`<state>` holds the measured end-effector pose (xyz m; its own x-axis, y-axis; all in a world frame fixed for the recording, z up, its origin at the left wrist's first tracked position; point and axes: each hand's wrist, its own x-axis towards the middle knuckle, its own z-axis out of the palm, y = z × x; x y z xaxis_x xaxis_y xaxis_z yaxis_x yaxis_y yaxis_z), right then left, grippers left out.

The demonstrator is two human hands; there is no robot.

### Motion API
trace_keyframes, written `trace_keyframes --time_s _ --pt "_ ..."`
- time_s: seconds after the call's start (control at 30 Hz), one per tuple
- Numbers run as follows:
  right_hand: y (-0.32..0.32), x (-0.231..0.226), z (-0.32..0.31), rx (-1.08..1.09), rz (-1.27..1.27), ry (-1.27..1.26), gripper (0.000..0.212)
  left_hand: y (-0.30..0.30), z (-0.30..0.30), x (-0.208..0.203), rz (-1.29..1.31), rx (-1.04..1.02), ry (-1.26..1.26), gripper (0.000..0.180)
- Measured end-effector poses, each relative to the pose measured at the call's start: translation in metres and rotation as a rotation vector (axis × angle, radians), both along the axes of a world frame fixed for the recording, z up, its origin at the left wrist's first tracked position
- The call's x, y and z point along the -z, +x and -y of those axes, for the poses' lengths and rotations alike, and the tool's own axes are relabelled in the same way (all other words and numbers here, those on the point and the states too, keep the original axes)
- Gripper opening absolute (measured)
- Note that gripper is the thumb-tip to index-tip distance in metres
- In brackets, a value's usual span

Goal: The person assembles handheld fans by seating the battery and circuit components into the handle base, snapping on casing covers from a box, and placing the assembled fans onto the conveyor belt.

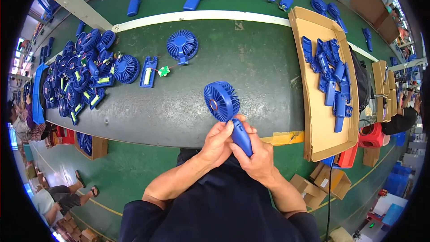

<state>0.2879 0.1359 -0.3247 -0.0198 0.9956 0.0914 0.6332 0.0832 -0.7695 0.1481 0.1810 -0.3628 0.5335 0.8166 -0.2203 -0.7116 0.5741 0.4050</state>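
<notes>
The blue handheld fan [220, 102] was held up at the centre of the frame, above the near edge of the dark counter [148, 118], with both hands on it. Its long axis ran aslant, from the round caged head at the upper left down to the tip of the handle [242, 138] at the lower right, and the head faced mostly toward the left of the frame. The left hand [215, 144] was nearer the head: its thumb and fingers were closed on the neck, just below the cage. The right hand [260, 156] lay along the lower right side of the handle, clamped around it, with the thumb near the lower end; the fingers behind were partly hidden. The two hands were close beside each other, so the whole cage stood free above them. Beyond the fan, toward the upper left, a second fan head [182, 44] lay on the counter, near an opened handle half [148, 72] with a pale green battery and a small green circuit board [164, 71]. Farther left rose a pile of fans [71, 71], some with open handles. At the right of the frame, a cardboard tray [308, 121] held loose blue casing pieces [330, 90].
</notes>
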Motion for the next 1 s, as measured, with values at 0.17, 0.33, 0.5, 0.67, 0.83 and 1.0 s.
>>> trace_keyframes --time_s 0.17,0.33,0.5,0.67,0.83,1.0 --pt "-0.010 0.003 0.004 0.014 -0.003 0.134 0.053 0.000 0.003 -0.003 -0.065 0.001 0.025 0.033" --pt "-0.006 0.022 0.003 0.083 -0.308 -0.013 0.041 0.005 -0.007 0.000 -0.228 0.033 0.071 0.027" --pt "0.013 -0.004 0.000 -0.038 -1.352 -0.521 0.050 0.004 -0.003 -0.013 0.070 0.179 0.248 0.061" --pt "0.022 0.015 -0.004 -0.235 -1.637 -0.791 0.055 0.004 -0.005 -0.003 0.027 0.265 0.416 0.059" --pt "0.029 0.010 -0.014 -0.148 -1.042 -0.598 0.045 -0.019 -0.028 -0.009 -0.154 0.149 0.237 0.038" --pt "0.056 0.009 -0.025 0.184 -0.145 0.154 0.010 -0.048 -0.149 -0.077 -0.640 -0.072 0.267 0.030"
